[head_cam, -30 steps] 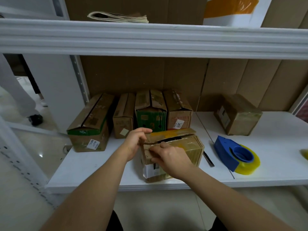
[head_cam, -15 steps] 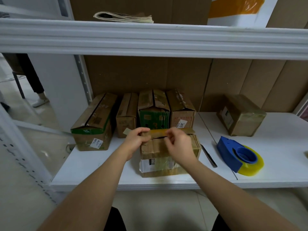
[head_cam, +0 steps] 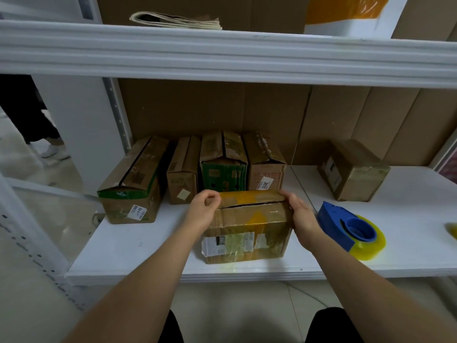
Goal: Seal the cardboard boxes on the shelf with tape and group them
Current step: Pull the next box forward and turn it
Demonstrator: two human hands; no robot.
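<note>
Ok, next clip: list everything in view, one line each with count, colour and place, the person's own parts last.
front box: 1, brown with yellow tape, front of shelf, top seam open
row boxes: 4, brown, two with green, behind it
lone box: 1, brown, back right
tape dispenser: 1, blue with yellow roll, right of front box
shelf: 1, white
papers: 1 stack, beige, upper shelf
left hand: grips front box's top left corner
right hand: on its top right edge
</note>
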